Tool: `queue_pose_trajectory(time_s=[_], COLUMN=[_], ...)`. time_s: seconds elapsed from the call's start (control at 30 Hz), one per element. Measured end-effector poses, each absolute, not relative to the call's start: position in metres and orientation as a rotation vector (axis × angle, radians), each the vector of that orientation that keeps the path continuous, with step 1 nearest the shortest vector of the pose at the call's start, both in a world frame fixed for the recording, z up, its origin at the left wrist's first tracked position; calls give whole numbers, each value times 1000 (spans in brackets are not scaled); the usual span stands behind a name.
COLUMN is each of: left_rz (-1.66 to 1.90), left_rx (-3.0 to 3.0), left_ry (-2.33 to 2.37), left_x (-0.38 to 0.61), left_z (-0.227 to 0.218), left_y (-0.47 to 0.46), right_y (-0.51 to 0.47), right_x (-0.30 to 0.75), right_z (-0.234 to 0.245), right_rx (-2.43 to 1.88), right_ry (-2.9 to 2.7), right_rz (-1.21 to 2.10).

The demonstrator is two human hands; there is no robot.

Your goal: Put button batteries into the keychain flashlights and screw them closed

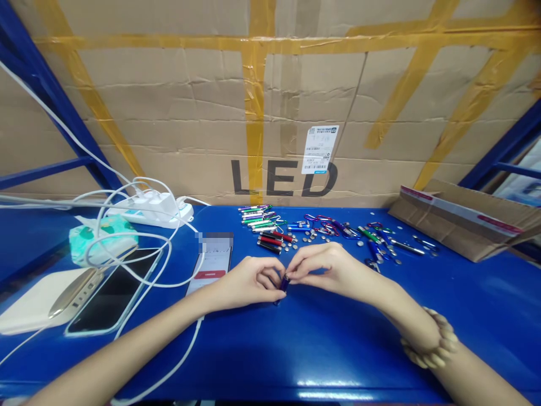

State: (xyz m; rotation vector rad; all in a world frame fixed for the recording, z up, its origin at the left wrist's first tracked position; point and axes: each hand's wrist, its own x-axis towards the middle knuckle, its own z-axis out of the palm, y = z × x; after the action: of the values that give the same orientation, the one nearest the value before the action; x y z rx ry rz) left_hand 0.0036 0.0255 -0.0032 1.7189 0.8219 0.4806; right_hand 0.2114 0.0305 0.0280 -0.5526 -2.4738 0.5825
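Observation:
My left hand (pixel 249 281) and my right hand (pixel 323 265) meet over the blue table (pixel 321 344), both pinched on a small dark blue tube, a mini flashlight body (pixel 284 283). The left fingers wrap its lower end, the right fingertips pinch at its top. Just behind lie a row of finished small flashlights (pixel 264 224) in red, green, silver and purple. Loose button cell batteries (pixel 308 239), carabiner clips (pixel 327 225) and more flashlight parts (pixel 380 242) are scattered to the right.
A phone with a lit screen (pixel 211 262) lies left of my hands, a dark tablet (pixel 114 290) and white power bank (pixel 36 299) further left, with white cables, a power strip (pixel 152 210) and tissue pack (pixel 101 237). A cardboard wall stands behind, an open cardboard box (pixel 456 223) at right.

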Motion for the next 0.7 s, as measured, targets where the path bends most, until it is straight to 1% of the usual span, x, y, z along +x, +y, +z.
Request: queue_pose_trajectory(time_s=[0.33, 0.7], left_rz=[497, 490], left_rx=[1742, 1755], left_ry=[847, 869], left_x=[4, 8], left_z=[-3, 0], left_y=[25, 22], right_y=[28, 23], right_x=[212, 212], right_z=[28, 34], right_rx=[-644, -805], right_ry=[-2551, -2632], right_rz=[525, 581])
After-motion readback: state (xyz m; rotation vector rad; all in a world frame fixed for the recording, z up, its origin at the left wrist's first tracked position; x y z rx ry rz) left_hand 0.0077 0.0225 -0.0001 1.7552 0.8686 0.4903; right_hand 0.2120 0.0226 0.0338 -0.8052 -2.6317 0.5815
